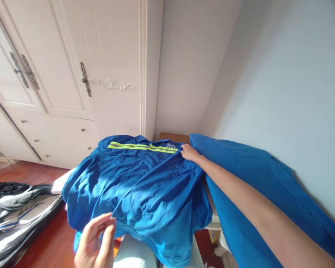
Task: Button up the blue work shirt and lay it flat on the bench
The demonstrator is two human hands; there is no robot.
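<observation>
A blue work jacket (145,186) with a yellow-green and grey stripe across its chest lies spread out, its lower part hanging toward me. My right hand (190,153) pinches the fabric near the stripe's right end, beside some small white print. In front of the jacket's lower left part, my left hand (96,242) is raised with thumb and fingers curved and a gap between them, holding nothing. More blue cloth (240,167) is draped on the right, partly behind my right forearm.
A white wardrobe (111,48) with metal handles stands behind, left of a pale wall (290,85). An open bag (13,216) lies on the red-brown floor (58,242) at left. A brown wooden surface (174,138) shows behind the jacket.
</observation>
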